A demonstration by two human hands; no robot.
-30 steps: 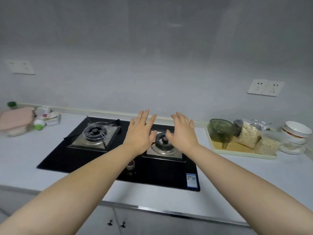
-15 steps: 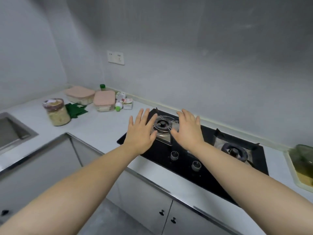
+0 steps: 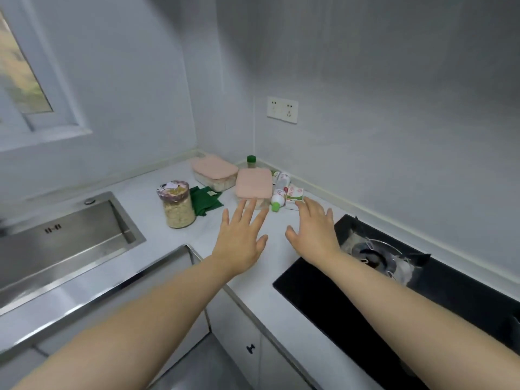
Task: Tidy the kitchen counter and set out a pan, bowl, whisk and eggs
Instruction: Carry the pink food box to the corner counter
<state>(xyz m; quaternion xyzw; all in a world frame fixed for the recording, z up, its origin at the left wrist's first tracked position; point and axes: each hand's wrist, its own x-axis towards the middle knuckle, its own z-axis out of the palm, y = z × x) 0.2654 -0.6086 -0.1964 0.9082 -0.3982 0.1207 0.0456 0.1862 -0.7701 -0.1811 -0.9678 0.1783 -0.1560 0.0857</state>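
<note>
White desk (image 3: 143, 201), kitchen corner, clutter untouched: you hold your left hand (image 3: 242, 243) and right hand (image 3: 315, 235) above it, palms down, fingers (image 3: 247, 212) straight and spread, grasping nothing. By the look of things, the tidying has not begun. One pink-lidded box (image 3: 213, 167) sits against the back wall and a second pink-lidded box (image 3: 254, 182) lies nearer you, with a green-capped bottle (image 3: 251, 161) behind them. A jar of grain (image 3: 177, 205) stands near the sink (image 3: 56, 243), a crumpled green cloth (image 3: 206, 199) just beside it. What look like tubes (image 3: 280, 192) and a small carton (image 3: 295, 194) lie just past your right hand. No pan, bowl, whisk or eggs show anywhere in view, and the hob (image 3: 422, 299) at your right carries nothing on its burner (image 3: 377, 254). All four are left to fetch and set out.
</note>
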